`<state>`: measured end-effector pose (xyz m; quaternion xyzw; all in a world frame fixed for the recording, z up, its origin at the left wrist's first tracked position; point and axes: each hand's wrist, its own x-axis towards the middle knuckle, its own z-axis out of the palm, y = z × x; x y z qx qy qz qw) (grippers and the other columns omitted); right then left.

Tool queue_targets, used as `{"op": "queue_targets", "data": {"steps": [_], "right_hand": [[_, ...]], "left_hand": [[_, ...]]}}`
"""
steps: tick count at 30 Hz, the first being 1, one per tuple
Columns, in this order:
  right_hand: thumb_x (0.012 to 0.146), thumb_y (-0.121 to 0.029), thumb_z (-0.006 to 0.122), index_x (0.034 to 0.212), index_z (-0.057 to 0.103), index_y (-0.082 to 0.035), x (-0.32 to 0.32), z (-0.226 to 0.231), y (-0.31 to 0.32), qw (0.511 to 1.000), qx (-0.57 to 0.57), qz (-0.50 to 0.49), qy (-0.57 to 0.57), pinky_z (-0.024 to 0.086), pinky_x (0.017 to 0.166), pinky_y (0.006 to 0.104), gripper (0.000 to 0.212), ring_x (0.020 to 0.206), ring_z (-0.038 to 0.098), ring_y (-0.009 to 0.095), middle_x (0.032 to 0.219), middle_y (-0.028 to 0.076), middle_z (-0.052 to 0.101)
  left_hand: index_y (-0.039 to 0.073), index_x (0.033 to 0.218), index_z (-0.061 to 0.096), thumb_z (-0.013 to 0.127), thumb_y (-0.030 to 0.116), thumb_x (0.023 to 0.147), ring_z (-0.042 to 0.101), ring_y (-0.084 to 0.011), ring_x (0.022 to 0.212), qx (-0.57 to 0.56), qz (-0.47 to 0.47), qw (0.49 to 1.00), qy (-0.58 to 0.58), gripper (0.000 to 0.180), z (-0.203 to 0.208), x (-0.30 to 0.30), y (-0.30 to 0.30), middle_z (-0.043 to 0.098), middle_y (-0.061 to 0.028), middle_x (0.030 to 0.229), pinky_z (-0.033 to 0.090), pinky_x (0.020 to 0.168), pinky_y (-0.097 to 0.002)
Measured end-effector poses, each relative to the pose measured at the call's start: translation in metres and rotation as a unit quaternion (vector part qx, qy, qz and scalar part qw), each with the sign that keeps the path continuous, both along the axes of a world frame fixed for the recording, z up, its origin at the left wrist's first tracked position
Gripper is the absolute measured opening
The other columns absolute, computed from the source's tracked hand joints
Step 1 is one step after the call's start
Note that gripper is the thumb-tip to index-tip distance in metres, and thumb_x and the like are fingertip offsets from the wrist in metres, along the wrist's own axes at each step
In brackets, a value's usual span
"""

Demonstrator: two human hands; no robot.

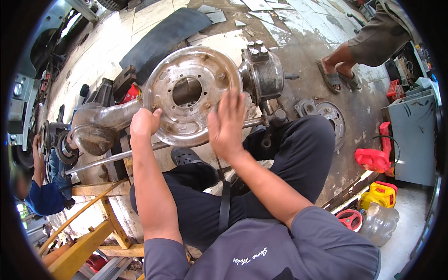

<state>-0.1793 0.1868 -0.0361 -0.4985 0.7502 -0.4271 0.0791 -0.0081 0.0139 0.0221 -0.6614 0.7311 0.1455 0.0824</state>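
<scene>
In front of me a round metal brake backing plate (186, 117) faces up, with a large centre hole and a ring of small holes. My left hand (145, 123) is closed on its lower-left rim, thumb on the upper face. My right hand (227, 125), slightly blurred, is at the lower-right rim with fingers stretched out; whether the palm presses on it I cannot tell. To the left runs a worn metal axle housing (100, 128) with a bulging end. Just right of the plate sits a cylindrical metal housing (265, 74) with bolts on top. A long rod (112, 158) passes below the plate.
Another round plate (332, 116) lies on the floor to the right. A dark curved panel (165, 37) lies beyond. A yellow frame (84, 247) stands lower left; one person (42, 196) is at the far left, another (380, 37) upper right. Red (373, 160) and yellow containers (379, 195) stand right.
</scene>
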Motion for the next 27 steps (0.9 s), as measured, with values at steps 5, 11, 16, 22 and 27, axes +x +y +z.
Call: {"op": "queue_targets", "data": {"steps": [5, 11, 16, 22, 27], "right_hand": [[0.107, -0.038, 0.042, 0.158, 0.013, 0.008, -0.015, 0.002, -0.013, 0.988, -0.071, -0.049, -0.128, 0.005, 0.123, 0.0573, 0.074, 0.152, 0.002, 0.054, 0.165, 0.033, 0.006], [0.109, -0.036, 0.039, 0.158, 0.008, 0.009, -0.027, 0.007, -0.024, 0.971, -0.079, -0.062, -0.217, 0.0, 0.125, 0.0515, 0.073, 0.153, -0.001, 0.049, 0.166, 0.032, 0.002], [0.106, -0.031, 0.045, 0.158, 0.01, 0.008, 0.005, 0.002, -0.002, 0.995, -0.091, -0.026, -0.033, 0.004, 0.123, 0.058, 0.074, 0.151, 0.001, 0.054, 0.165, 0.032, 0.009], [0.107, -0.033, 0.043, 0.158, 0.013, 0.008, -0.013, 0.008, -0.017, 0.973, -0.087, -0.073, -0.199, 0.006, 0.123, 0.056, 0.072, 0.152, 0.003, 0.054, 0.165, 0.031, 0.009], [0.108, -0.035, 0.041, 0.157, 0.013, 0.01, 0.01, 0.007, 0.001, 0.996, -0.056, -0.017, -0.074, 0.004, 0.124, 0.0539, 0.073, 0.152, 0.002, 0.053, 0.165, 0.032, 0.007]], "left_hand": [[-0.008, 0.107, 0.072, 0.063, 0.047, 0.095, 0.066, -0.0437, 0.11, -0.005, 0.01, 1.0, -0.014, 0.057, 0.003, -0.007, 0.003, 0.069, -0.0316, 0.111, 0.051, 0.097, -0.0487], [-0.009, 0.106, 0.072, 0.064, 0.047, 0.094, 0.066, -0.0443, 0.109, 0.012, 0.015, 0.999, -0.039, 0.057, 0.004, -0.007, 0.002, 0.069, -0.032, 0.111, 0.051, 0.096, -0.0487], [-0.009, 0.103, 0.072, 0.063, 0.046, 0.095, 0.066, -0.0459, 0.107, -0.009, 0.005, 0.999, -0.03, 0.057, 0.001, -0.007, 0.001, 0.068, -0.034, 0.107, 0.051, 0.095, -0.0499], [-0.01, 0.108, 0.07, 0.063, 0.047, 0.095, 0.065, -0.0464, 0.108, -0.022, -0.013, 0.999, -0.021, 0.058, -0.003, -0.002, 0.003, 0.068, -0.0345, 0.108, 0.05, 0.095, -0.05], [-0.01, 0.108, 0.069, 0.062, 0.047, 0.095, 0.065, -0.0462, 0.109, -0.015, -0.008, 1.0, -0.018, 0.059, 0.002, -0.003, 0.003, 0.068, -0.0345, 0.109, 0.05, 0.096, -0.0499]]}}
